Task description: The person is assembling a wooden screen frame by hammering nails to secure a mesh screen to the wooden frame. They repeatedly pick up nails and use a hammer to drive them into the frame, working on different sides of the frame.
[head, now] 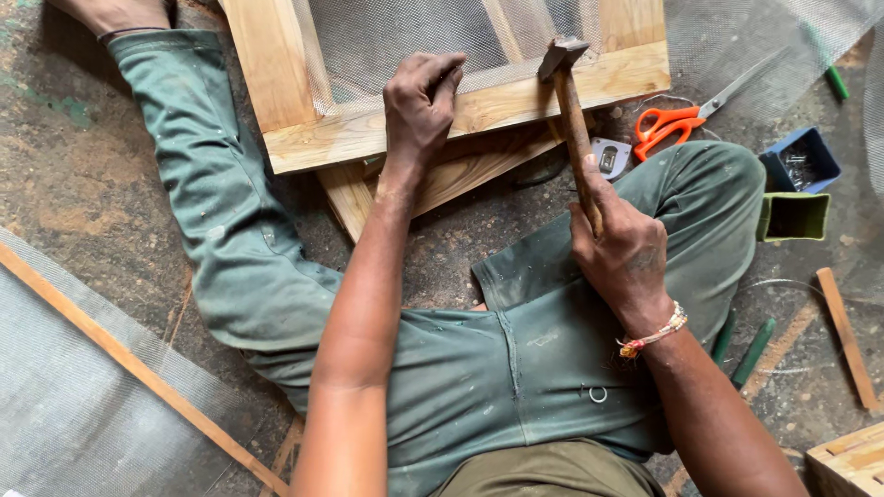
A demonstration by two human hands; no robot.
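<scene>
My right hand (619, 247) grips the wooden handle of a hammer (571, 101), whose metal head rests over the near rail of a wooden frame (368, 133). Grey wire mesh (405, 37) is stretched across the frame. My left hand (419, 101) presses on the mesh and the rail just left of the hammer head, fingers pinched together as if on a small nail that I cannot make out. I sit on the ground in green trousers, legs spread around the frame's corner.
Orange-handled scissors (681, 115) lie right of the frame. A blue box of small nails (799, 158) and a green box (794, 216) sit at far right. A tape measure (610, 158) lies by my knee. Mesh with a wooden strip (129, 359) lies at left.
</scene>
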